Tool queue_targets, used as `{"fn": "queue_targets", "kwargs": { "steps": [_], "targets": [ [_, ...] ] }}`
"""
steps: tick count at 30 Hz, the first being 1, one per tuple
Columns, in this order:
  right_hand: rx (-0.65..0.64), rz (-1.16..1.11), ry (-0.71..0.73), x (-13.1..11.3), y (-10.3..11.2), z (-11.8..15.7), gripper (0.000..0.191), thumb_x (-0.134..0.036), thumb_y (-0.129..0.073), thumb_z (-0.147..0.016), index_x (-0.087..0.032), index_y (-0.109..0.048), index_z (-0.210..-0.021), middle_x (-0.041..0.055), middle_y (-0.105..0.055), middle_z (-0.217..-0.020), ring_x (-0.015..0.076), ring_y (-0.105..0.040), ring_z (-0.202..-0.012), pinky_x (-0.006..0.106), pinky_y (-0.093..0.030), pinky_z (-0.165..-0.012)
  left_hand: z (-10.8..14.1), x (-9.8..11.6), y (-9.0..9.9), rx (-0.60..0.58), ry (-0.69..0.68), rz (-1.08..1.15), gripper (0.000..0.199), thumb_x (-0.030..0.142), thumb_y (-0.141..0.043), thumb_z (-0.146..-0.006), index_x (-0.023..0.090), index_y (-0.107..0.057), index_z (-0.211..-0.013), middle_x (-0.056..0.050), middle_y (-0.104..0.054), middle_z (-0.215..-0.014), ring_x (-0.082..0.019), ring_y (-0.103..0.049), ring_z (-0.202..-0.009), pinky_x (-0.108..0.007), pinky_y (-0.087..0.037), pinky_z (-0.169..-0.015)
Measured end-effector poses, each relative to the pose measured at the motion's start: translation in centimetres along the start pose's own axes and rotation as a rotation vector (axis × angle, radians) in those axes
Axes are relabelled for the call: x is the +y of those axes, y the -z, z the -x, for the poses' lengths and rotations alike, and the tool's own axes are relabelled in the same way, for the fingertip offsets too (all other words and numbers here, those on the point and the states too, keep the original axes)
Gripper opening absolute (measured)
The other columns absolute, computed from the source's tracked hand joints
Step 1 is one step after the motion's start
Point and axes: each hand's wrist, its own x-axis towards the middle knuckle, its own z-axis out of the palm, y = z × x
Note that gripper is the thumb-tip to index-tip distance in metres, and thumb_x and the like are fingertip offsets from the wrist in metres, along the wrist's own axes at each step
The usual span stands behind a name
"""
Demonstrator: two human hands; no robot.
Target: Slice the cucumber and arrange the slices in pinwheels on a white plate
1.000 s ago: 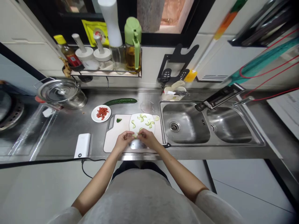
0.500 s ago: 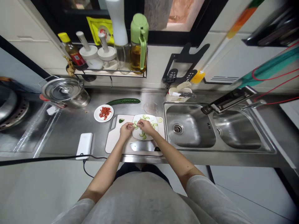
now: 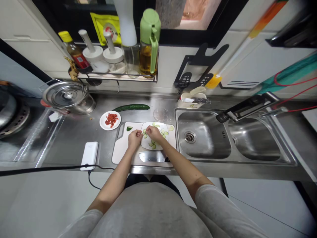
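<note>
A white square plate lies on the pale cutting board, with thin cucumber slices set in curved groups on it. At the plate's left edge my left hand is closed, thumb and fingers pinched together. My right hand reaches over the plate, its fingertips also pinched close to the left group of slices. Whatever sits between the fingertips of either hand is too small to make out. A kitchen knife rests flat in front of the plate, its dark handle partly behind my right forearm. A cucumber end piece is at the board's upper left.
Behind the board lie a whole cucumber and a small plate of chopped red pieces. A lidded steel pot stands at left, a double sink at right. A white power bank with a cable sits near the front edge.
Both hands stay pinched over the plate's left side with only slight finger movement. The whole view has shifted a little with the head.
</note>
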Motion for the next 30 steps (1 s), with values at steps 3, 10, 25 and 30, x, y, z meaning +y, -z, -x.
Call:
{"fn": "queue_targets", "kwargs": {
  "steps": [3, 10, 25, 30],
  "targets": [
    [0.01, 0.035, 0.016, 0.1, -0.1, -0.1, 0.007, -0.02, -0.055, -0.08, -0.018, -0.06, -0.076, -0.0009, -0.058, -0.071, 0.0126, -0.051, -0.069, 0.023, -0.037, -0.066, -0.3, -0.2, -0.1, 0.008, -0.001, -0.038, 0.017, 0.024, -0.063, -0.072, 0.02, -0.07, -0.087, -0.001, -0.064, -0.073, -0.012, -0.056, -0.066, -0.024, -0.044, -0.068],
    [0.035, 0.13, 0.035, 0.2, -0.2, -0.2, 0.004, -0.018, -0.057, -0.079, -0.017, -0.06, -0.077, 0.0002, -0.056, -0.073, 0.0133, -0.049, -0.072, 0.023, -0.036, -0.068, -0.2, -0.2, -0.3, 0.0, 0.001, -0.077, 0.019, 0.027, -0.065, -0.072, 0.02, -0.069, -0.089, -0.001, -0.063, -0.076, -0.013, -0.057, -0.067, -0.025, -0.044, -0.068],
    [-0.022, 0.345, -0.05, -0.4, 0.0, -0.5, 0.011, -0.02, -0.054, -0.083, -0.015, -0.062, -0.088, 0.0061, -0.062, -0.085, 0.0165, -0.052, -0.078, 0.025, -0.034, -0.068, 0.4, 1.2, -0.1, 0.032, -0.108, -0.164, 0.026, 0.032, -0.067, -0.076, 0.024, -0.068, -0.1, -0.004, -0.056, -0.095, -0.014, -0.055, -0.071, -0.028, -0.045, -0.071],
    [-0.035, 0.349, -0.031, -0.3, 0.0, -0.4, 0.01, -0.018, -0.052, -0.084, -0.015, -0.061, -0.085, 0.0055, -0.061, -0.082, 0.016, -0.051, -0.076, 0.024, -0.033, -0.066, 0.3, 1.3, -0.1, 0.027, -0.102, -0.173, 0.025, 0.03, -0.066, -0.076, 0.024, -0.069, -0.1, -0.003, -0.055, -0.094, -0.015, -0.056, -0.072, -0.028, -0.045, -0.071]
  ]
}}
